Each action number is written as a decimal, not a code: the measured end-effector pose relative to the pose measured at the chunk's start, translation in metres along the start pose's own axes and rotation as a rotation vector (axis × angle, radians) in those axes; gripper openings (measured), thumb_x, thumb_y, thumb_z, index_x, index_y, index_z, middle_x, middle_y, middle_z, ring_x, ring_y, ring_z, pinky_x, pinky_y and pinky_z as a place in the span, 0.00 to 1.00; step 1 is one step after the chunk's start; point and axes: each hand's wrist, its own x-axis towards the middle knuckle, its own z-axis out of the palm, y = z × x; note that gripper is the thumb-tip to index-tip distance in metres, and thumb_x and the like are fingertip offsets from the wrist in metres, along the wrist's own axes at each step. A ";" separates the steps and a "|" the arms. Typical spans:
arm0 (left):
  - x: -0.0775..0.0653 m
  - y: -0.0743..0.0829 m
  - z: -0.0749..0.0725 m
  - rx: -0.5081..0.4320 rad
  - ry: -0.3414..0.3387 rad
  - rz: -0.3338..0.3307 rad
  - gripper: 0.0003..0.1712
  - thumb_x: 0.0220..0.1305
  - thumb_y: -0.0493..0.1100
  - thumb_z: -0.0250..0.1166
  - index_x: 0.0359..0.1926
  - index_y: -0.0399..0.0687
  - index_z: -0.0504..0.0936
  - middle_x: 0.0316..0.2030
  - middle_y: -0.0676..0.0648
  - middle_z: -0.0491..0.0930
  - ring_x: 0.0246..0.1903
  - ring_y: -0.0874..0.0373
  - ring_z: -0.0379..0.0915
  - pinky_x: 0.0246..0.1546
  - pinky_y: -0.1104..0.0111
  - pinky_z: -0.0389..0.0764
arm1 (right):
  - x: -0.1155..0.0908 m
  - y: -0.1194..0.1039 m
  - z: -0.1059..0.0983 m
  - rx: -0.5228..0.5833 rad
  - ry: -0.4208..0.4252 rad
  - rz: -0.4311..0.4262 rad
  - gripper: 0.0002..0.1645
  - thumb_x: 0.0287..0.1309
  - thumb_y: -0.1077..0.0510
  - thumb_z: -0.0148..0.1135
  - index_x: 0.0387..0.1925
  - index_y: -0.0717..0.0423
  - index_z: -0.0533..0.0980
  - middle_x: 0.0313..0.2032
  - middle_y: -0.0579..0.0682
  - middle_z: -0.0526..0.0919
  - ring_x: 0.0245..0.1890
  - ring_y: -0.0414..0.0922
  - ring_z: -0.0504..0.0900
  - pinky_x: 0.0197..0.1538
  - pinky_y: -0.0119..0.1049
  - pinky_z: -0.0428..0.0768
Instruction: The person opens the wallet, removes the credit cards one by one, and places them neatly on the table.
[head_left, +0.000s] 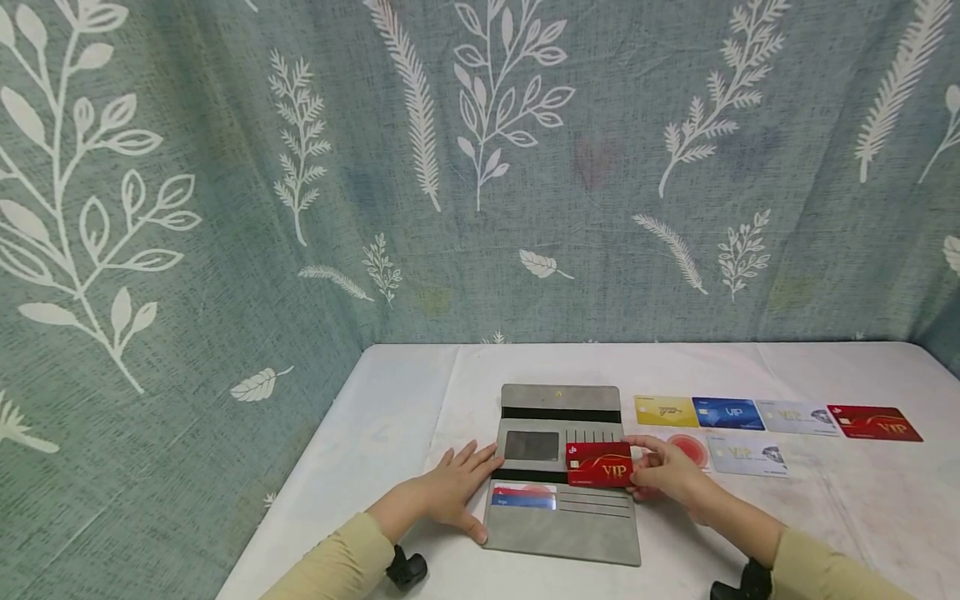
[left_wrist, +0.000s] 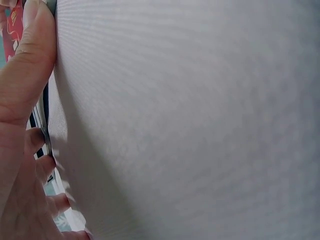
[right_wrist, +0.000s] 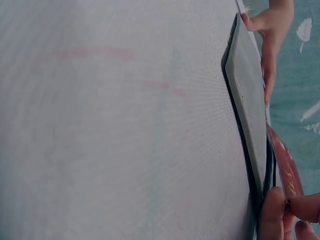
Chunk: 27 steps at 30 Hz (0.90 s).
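Khaki sleeves (head_left: 333, 560) lie nearest, leading to both hands. The left hand (head_left: 453, 492), fingers spread straight, rests on the near side of an open grey wallet (head_left: 570, 537). The right hand (head_left: 663, 471) pinches a red VIP card (head_left: 598, 465) over the wallet; whether any edge sits in a slot, I cannot tell. Beyond that hand, on the desk (head_left: 405, 442), run a yellow card (head_left: 666, 411), a blue VIP card (head_left: 727, 413) and others.

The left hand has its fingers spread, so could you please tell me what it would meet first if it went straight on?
The left hand would most likely meet the open grey wallet, whose left edge it seems to touch, though depth there is hard to judge.
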 end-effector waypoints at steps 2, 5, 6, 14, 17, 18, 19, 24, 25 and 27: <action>0.000 0.000 0.001 -0.005 -0.001 0.000 0.63 0.38 0.68 0.68 0.70 0.48 0.49 0.71 0.45 0.44 0.69 0.41 0.37 0.62 0.41 0.45 | 0.000 0.000 0.000 0.013 -0.003 -0.003 0.37 0.50 0.69 0.61 0.63 0.63 0.62 0.29 0.54 0.74 0.26 0.46 0.80 0.34 0.37 0.81; 0.000 0.000 0.001 -0.006 -0.003 -0.004 0.63 0.37 0.68 0.69 0.70 0.48 0.49 0.71 0.46 0.44 0.69 0.41 0.37 0.62 0.41 0.45 | -0.001 0.000 -0.002 0.021 -0.024 -0.018 0.37 0.51 0.70 0.60 0.64 0.65 0.60 0.28 0.54 0.75 0.26 0.46 0.81 0.34 0.37 0.81; 0.001 0.000 0.001 -0.002 -0.003 -0.004 0.63 0.37 0.68 0.68 0.70 0.49 0.49 0.71 0.46 0.43 0.69 0.41 0.37 0.62 0.41 0.45 | -0.002 -0.001 -0.002 0.028 -0.027 -0.020 0.38 0.51 0.70 0.60 0.64 0.65 0.59 0.28 0.54 0.74 0.26 0.46 0.81 0.34 0.37 0.81; 0.003 -0.001 0.002 0.008 -0.006 -0.016 0.64 0.37 0.69 0.68 0.70 0.50 0.49 0.71 0.47 0.43 0.69 0.42 0.36 0.63 0.42 0.44 | -0.006 -0.005 -0.012 0.053 -0.052 -0.049 0.37 0.53 0.69 0.59 0.65 0.64 0.58 0.28 0.52 0.75 0.27 0.45 0.82 0.34 0.37 0.81; 0.002 -0.001 0.002 0.006 -0.005 -0.013 0.63 0.37 0.69 0.68 0.70 0.49 0.49 0.71 0.47 0.43 0.69 0.42 0.36 0.63 0.42 0.45 | -0.008 -0.006 -0.015 0.045 -0.039 -0.051 0.37 0.54 0.67 0.60 0.65 0.64 0.58 0.29 0.52 0.75 0.27 0.46 0.82 0.34 0.38 0.81; 0.002 -0.002 0.002 0.005 -0.004 -0.012 0.63 0.37 0.69 0.68 0.70 0.49 0.49 0.71 0.46 0.43 0.69 0.42 0.36 0.63 0.42 0.45 | -0.008 -0.006 -0.017 0.045 -0.043 -0.055 0.37 0.54 0.67 0.60 0.65 0.64 0.58 0.29 0.52 0.75 0.27 0.46 0.82 0.34 0.38 0.81; 0.002 -0.002 0.002 0.003 -0.006 -0.011 0.63 0.37 0.69 0.68 0.70 0.49 0.49 0.71 0.46 0.42 0.69 0.42 0.35 0.63 0.42 0.44 | -0.009 -0.007 -0.019 0.043 -0.041 -0.052 0.37 0.54 0.67 0.60 0.65 0.64 0.58 0.30 0.53 0.75 0.28 0.46 0.82 0.34 0.38 0.81; 0.003 -0.003 0.003 0.012 -0.008 -0.008 0.64 0.37 0.69 0.67 0.70 0.50 0.48 0.71 0.47 0.42 0.69 0.42 0.35 0.63 0.42 0.44 | -0.013 -0.008 -0.026 0.048 -0.017 -0.024 0.37 0.54 0.67 0.59 0.65 0.63 0.57 0.31 0.53 0.75 0.28 0.45 0.82 0.34 0.38 0.81; 0.003 -0.004 0.004 0.014 -0.006 -0.007 0.64 0.37 0.69 0.67 0.70 0.50 0.48 0.71 0.47 0.42 0.69 0.42 0.35 0.63 0.42 0.44 | -0.013 -0.008 -0.028 0.051 -0.011 -0.023 0.38 0.54 0.67 0.60 0.65 0.64 0.57 0.31 0.53 0.75 0.28 0.45 0.82 0.35 0.37 0.81; 0.003 -0.004 0.005 0.017 -0.004 -0.005 0.64 0.37 0.69 0.67 0.70 0.50 0.48 0.71 0.47 0.42 0.69 0.42 0.35 0.62 0.42 0.45 | -0.015 -0.008 -0.032 0.055 -0.009 -0.029 0.38 0.54 0.68 0.59 0.65 0.65 0.56 0.31 0.53 0.74 0.28 0.45 0.82 0.35 0.37 0.81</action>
